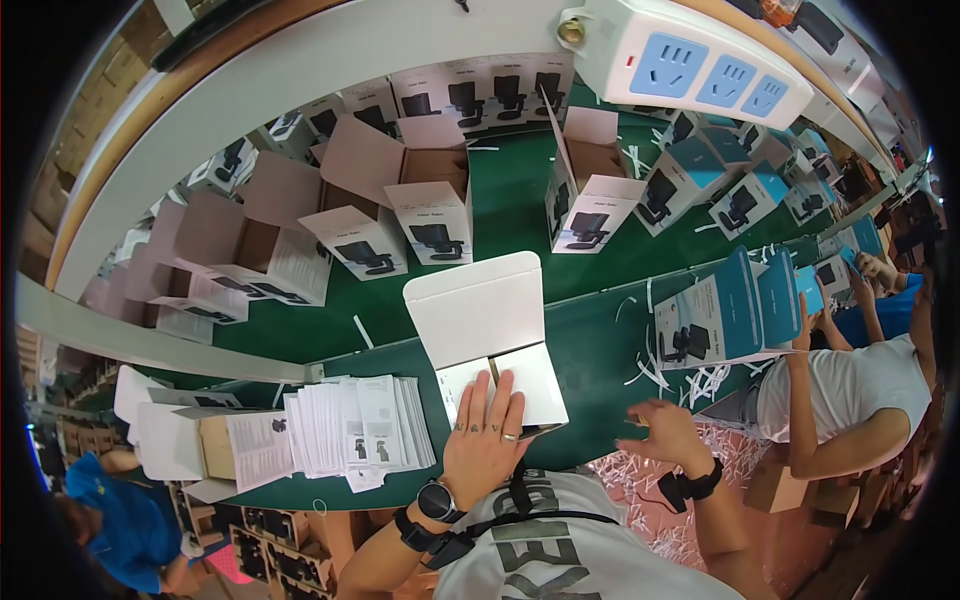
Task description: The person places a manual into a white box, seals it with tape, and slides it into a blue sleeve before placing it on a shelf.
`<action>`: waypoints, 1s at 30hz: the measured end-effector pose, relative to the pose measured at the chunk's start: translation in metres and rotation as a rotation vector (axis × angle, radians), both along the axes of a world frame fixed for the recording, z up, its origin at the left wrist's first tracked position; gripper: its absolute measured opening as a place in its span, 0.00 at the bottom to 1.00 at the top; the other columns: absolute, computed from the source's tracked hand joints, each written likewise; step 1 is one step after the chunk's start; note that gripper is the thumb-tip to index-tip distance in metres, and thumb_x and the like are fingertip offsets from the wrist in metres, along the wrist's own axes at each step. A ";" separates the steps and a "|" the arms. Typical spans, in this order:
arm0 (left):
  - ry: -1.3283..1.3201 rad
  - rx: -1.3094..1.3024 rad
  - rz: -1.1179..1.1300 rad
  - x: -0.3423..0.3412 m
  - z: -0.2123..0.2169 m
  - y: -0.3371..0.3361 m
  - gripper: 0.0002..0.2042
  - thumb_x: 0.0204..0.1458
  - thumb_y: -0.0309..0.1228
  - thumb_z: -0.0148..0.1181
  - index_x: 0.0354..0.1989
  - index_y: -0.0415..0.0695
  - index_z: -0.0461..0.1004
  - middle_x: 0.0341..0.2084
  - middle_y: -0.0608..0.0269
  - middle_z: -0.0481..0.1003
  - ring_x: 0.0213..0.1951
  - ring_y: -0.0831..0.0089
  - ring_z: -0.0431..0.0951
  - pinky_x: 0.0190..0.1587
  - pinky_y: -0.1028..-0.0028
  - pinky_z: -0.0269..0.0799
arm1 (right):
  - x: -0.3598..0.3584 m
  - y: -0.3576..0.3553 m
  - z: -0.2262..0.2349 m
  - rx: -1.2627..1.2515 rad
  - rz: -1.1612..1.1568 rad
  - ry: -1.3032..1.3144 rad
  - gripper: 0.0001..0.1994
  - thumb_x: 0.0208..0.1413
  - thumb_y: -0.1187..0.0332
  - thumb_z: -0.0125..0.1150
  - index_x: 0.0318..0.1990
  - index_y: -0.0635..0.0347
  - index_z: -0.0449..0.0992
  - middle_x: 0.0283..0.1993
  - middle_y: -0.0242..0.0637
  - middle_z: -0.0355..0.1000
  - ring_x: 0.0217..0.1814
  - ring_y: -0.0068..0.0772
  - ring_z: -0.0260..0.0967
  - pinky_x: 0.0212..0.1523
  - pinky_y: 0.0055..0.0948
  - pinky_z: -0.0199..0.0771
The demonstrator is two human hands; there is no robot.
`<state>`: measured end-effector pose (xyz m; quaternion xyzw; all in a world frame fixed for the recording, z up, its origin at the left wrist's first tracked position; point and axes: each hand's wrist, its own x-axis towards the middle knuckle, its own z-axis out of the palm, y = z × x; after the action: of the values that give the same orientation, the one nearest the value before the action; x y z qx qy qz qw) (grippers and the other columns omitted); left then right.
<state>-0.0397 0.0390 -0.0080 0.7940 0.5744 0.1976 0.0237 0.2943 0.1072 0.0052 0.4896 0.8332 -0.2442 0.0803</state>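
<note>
On workbench (600, 330), near edge: inner flaps (530, 385) of white carton (548, 405) are apparently being closed by left hand (483, 440), fingers flat, ungripping; right hand (665, 432) loosely curled, empty; lid (478, 308) presumably to be folded next.

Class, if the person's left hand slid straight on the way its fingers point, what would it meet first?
The left hand, resting on the white flaps, would probably meet the open lid beyond them, though depth is hard to judge.

Bold dark print on the open white cardboard box (436, 216) beyond the left fingers (514, 405), white paper leaflets (352, 420) leftward, pale T-shirt (590, 500) behind!
</note>
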 end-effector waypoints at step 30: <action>0.042 0.024 -0.190 -0.022 -0.017 -0.026 0.22 0.57 0.31 0.58 0.61 0.43 0.77 0.57 0.48 0.75 0.66 0.53 0.73 0.74 0.54 0.61 | -0.246 0.030 0.003 0.494 0.098 0.752 0.06 0.51 0.72 0.69 0.36 0.55 0.81 0.37 0.35 0.76 0.38 0.45 0.77 0.36 0.40 0.77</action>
<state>-0.0620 0.0133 -0.0247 0.8491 0.4945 0.1847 0.0206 0.0480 0.1376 0.0080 0.3314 0.8600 -0.1950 -0.3355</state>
